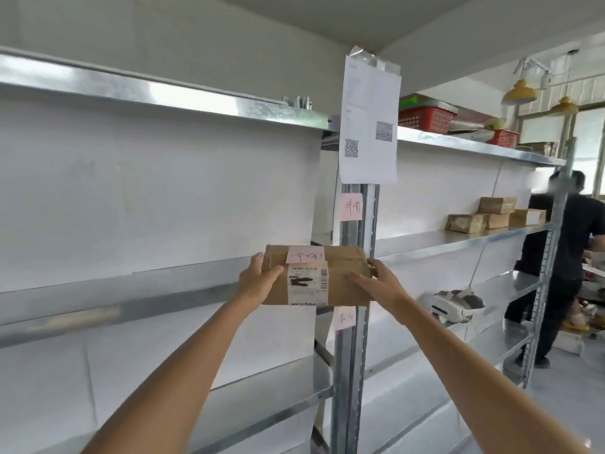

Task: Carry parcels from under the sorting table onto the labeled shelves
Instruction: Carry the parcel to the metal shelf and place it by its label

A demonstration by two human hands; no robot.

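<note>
I hold a brown cardboard parcel (340, 283) out in front of me at shelf height. It carries a white shipping label and a pink handwritten note on top. My left hand (258, 278) grips its left end and my right hand (376, 281) grips its right end. The parcel is right in front of the metal upright (355, 355) between two shelf bays. A pink handwritten label (351, 207) is stuck on that upright above the parcel, and another pink label (344, 317) sits just below it.
Metal shelves (131, 290) run left and right of the upright. Several brown parcels (496, 216) lie on the right bay's middle shelf, a white device (453, 304) one shelf lower, red baskets (425, 117) on top. A person in black (566, 257) stands at the far right.
</note>
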